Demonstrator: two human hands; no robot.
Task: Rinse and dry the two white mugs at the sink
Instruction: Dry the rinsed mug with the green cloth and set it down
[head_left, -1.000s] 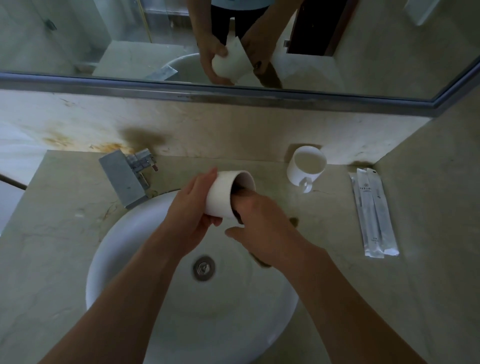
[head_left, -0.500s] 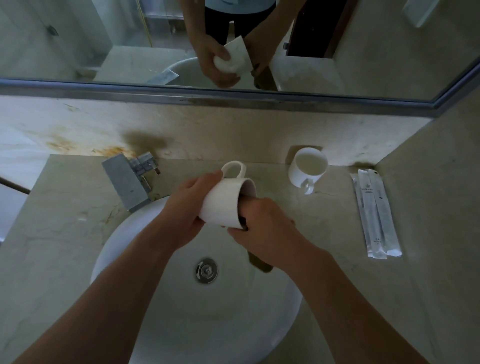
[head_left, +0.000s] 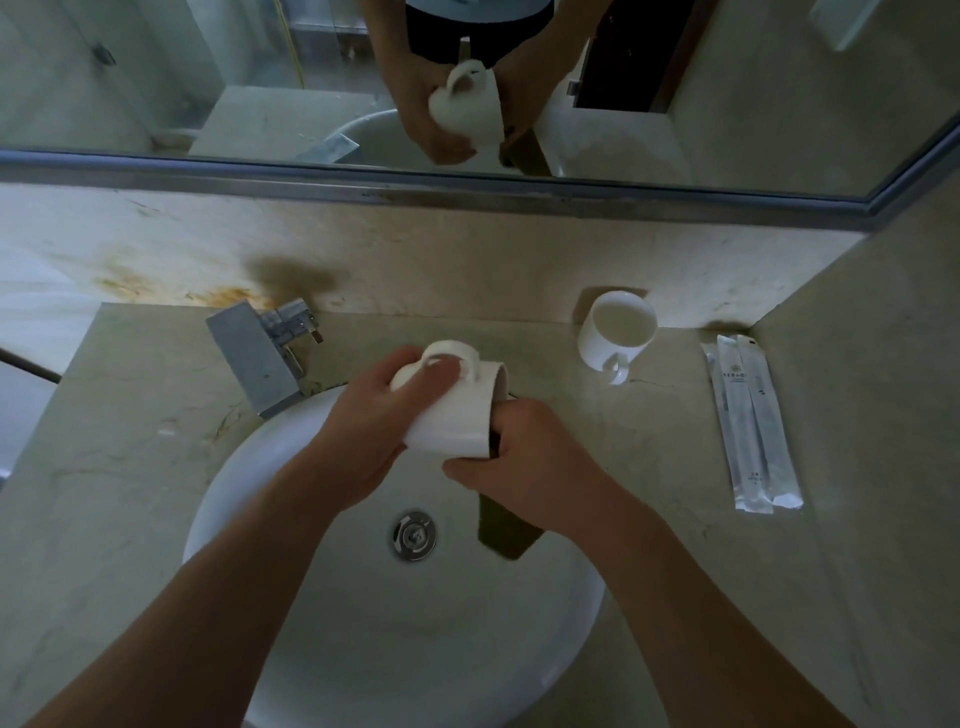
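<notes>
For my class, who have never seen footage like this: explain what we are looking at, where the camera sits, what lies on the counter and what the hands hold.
There is no machine here, only a person's two bare hands. The single picture comes from a camera worn on the head, looking down at a round white sink. The left hand grips a white mug tipped on its side over the sink. The right hand pushes a dark cloth into the mug's mouth. On the counter a second mug stands upright by the wall, with sealed white packets to its right. A square tap sits on the left. The mirror above repeats the hands.
</notes>
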